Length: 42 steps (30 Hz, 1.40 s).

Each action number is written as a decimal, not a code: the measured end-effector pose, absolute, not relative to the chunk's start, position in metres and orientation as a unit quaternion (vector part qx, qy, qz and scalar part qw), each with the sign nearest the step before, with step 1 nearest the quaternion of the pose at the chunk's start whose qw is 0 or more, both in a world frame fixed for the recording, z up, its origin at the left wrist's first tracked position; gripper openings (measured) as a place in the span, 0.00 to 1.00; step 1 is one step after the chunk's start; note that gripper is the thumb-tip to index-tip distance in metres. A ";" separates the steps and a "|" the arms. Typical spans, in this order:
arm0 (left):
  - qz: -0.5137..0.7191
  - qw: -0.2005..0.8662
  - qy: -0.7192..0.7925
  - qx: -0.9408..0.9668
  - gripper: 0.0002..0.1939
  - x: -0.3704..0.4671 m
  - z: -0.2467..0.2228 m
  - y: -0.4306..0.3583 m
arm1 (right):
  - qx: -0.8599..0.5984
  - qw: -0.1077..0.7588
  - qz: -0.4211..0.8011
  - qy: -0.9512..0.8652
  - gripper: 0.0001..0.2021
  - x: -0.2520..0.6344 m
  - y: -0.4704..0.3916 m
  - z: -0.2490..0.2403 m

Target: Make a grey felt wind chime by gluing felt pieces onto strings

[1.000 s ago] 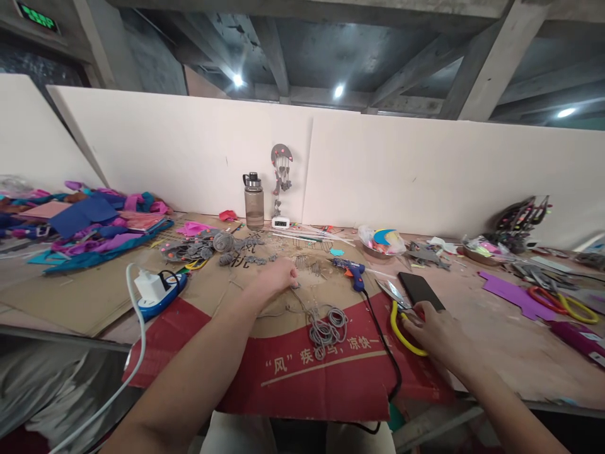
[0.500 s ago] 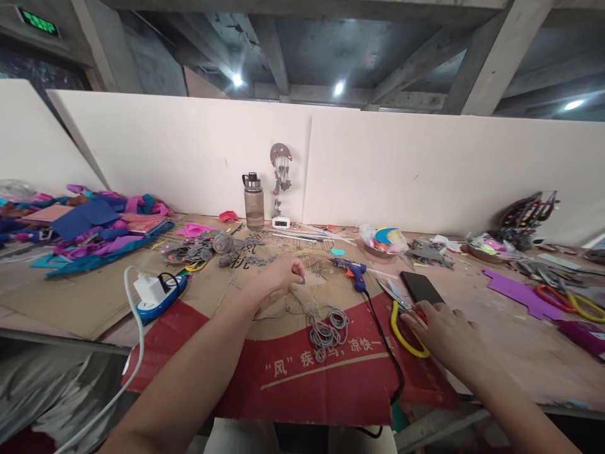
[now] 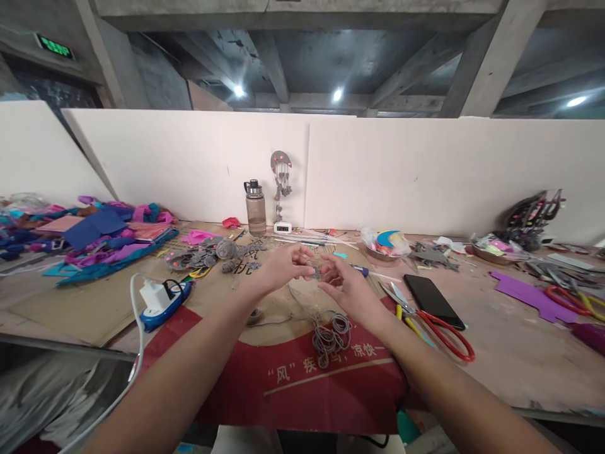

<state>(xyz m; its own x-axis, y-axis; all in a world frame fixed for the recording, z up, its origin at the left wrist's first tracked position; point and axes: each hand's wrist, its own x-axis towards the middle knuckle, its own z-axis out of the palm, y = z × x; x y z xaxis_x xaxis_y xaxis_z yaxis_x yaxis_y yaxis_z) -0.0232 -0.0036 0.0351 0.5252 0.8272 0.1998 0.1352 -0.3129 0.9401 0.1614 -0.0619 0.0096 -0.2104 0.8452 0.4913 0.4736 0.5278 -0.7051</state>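
One grey scrap [image 3: 316, 273] is pinched by the left hand [image 3: 287, 268], beside one right hand [image 3: 350, 287] (its grip I cannot tell).

Lighting: indoor, moderate to dim overall. Three white ceiling lamps seen: upper left of centre [image 3: 239, 91], upper centre [image 3: 337, 94], far upper right [image 3: 576, 101]; each blown out, with a hazy halo. Ceiling [image 3: 307, 60] grey and dim between them. White panels [image 3: 425, 170] are the brightest broad surface, evenly lit; faint soft shadow by the hanging ornament [image 3: 282, 162]. Green sign [image 3: 54, 46], upper left, glows; characters unreadable. Deep shadow beneath the desk [image 3: 510, 366], bottom edge.

Quality: wide-angle stretch towards the frame sides; forearms elongated. Fingers of left hand [image 3: 285, 268] and right hand [image 3: 348, 289] slightly soft. Lower-left corner smeared.
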 end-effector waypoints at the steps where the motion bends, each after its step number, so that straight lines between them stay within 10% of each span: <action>1: 0.359 0.483 0.330 0.727 0.18 -0.025 0.037 -0.004 | -0.433 0.447 0.198 -0.757 0.23 0.156 -0.058 0.010; 31: 0.396 0.665 0.326 0.543 0.18 -0.042 -0.010 0.053 | -0.473 0.474 0.098 -0.736 0.11 0.127 0.007 -0.008; 42: 0.347 0.750 0.281 0.487 0.19 -0.044 -0.017 0.037 | -0.419 0.524 0.264 -0.693 0.14 0.120 0.005 -0.039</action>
<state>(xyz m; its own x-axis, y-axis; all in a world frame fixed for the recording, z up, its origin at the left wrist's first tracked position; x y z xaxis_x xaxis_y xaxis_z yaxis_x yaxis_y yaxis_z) -0.0437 0.0371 -0.0169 0.6010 0.7948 -0.0844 -0.2461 0.2845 0.9266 0.1203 0.0049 -0.0391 -0.1003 0.8570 0.5055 0.3044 0.5101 -0.8044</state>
